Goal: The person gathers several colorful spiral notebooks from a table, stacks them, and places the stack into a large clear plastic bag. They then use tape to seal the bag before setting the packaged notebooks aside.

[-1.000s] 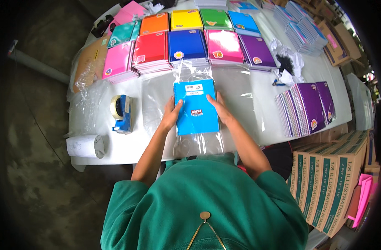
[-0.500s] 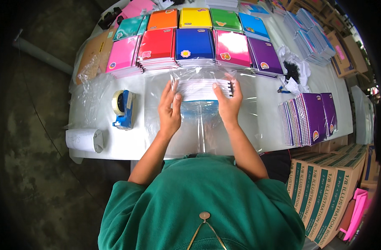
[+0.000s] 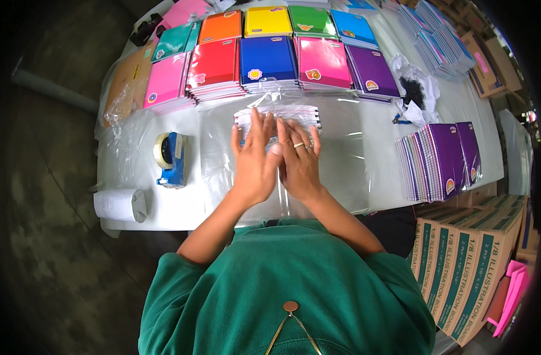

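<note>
The left hand (image 3: 251, 171) and the right hand (image 3: 301, 170) are held close together, backs uppermost, with the fingers extended and unclenched; a ring (image 3: 299, 145) is worn on the right. A bundle of notebooks (image 3: 306, 112) is positioned at the fingers, near the middle of the table (image 3: 170, 213), and is partly covered by them; its pale layered edges are exposed. Whether the bundle is pressed directly or through clear plastic film (image 3: 345, 163) cannot be told. The film is spread over the tabletop around the hands. To the left, a blue tape dispenser (image 3: 174, 165) and a white roll (image 3: 118, 205) are placed. Beyond the bundle, stacks of coloured notebooks (image 3: 269, 59) are arranged in two rows; to the right, purple notebooks (image 3: 439, 155) are grouped near crumpled white paper (image 3: 414, 111).
</note>
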Demonstrator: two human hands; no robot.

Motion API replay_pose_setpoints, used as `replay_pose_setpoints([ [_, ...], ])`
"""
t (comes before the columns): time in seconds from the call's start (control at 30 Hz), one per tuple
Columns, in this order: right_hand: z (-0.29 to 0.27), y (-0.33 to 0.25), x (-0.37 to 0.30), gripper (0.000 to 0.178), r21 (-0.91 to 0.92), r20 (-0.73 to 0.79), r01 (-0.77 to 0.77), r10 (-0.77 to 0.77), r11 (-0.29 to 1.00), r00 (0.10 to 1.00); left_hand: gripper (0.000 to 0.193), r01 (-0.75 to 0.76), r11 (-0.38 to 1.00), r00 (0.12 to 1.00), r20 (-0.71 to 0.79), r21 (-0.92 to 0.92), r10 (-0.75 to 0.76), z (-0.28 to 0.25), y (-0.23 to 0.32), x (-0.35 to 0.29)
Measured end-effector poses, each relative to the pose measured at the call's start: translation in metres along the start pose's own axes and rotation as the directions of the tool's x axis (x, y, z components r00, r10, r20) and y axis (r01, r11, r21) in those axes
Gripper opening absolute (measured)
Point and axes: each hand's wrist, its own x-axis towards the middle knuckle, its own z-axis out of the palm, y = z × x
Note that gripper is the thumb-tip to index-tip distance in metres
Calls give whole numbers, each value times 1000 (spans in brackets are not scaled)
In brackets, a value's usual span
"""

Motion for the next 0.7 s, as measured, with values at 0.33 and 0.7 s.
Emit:
replay_pose_setpoints([
  [0.33, -3, 12, 9, 39, -16, 63, 111, -110, 994, 992, 38, -18, 1000, 911, 412, -6, 19, -56, -20, 123],
  [0.7, 16, 21, 6, 34, 258, -291, 74, 4, 963, 957, 16, -196, 981, 971, 144, 7, 193, -18, -22, 63],
])
